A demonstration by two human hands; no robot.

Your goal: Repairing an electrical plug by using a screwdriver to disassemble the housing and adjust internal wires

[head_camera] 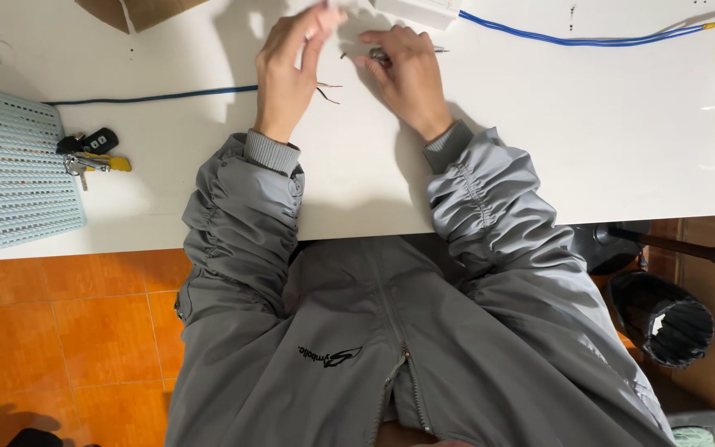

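Grey jacket sleeves (250, 215) frame your view as both hands work at the far side of the white table (589, 141). Your left hand (285, 70) pinches a small white piece; your right hand (407, 70) is closed on a thin metal tool (391, 55), tip down beside loose wire ends (328, 89). It looks like mid-wiring; next calls for steady, fine placement.

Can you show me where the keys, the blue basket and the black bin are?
keys (86, 157): head view, on the bunch's middle.
blue basket (26, 178): head view, on its mesh.
black bin (664, 319): head view, on its rim.
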